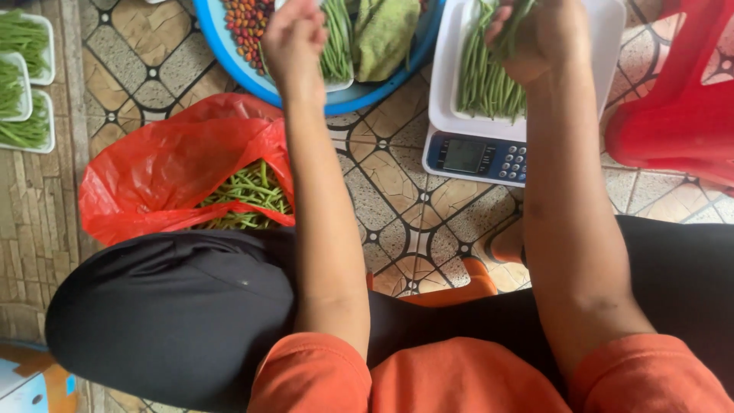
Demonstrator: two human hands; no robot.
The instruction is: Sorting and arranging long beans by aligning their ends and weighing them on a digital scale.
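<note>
the right hand (539,38) is closed around a bunch of long green beans (485,76), gripping their upper ends above the white tray (443,69) on the digital scale (474,157), where more beans lie in a loose heap. the left hand (293,38) is curled into a loose fist over the blue basin (229,57), just beside another strip of beans; whether it pinches anything cannot be told. the basin also holds small red and orange chillies (245,27) and a folded green cloth-like bundle (382,34). on the tiled floor near the left knee, a red plastic bag (160,168) lies open with more beans inside. white trays of beans (23,84) sit at the far left, and a red plastic stool (673,115) stands at the right
</note>
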